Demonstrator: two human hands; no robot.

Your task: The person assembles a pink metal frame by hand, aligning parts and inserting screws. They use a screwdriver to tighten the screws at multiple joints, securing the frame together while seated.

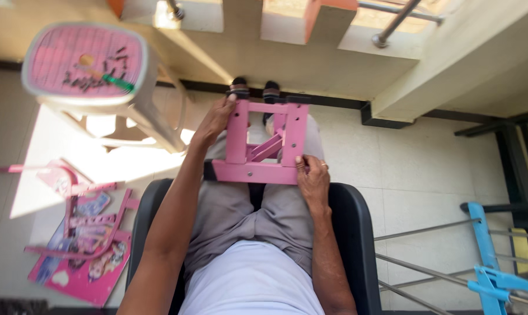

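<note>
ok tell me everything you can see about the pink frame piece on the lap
The pink frame looks like painted wood or board: two upright side bars, a cross bar at the near end with small screw heads, another at the far end, and a slanted brace between. It rests on the person's knees, above the black chair. The left hand grips the far left corner; the right hand holds the near right corner, a ring on one finger.

One pink frame (pixel 262 146), two hands, one stool (pixel 94 76), one black chair (pixel 351 233), two sandals.
</note>
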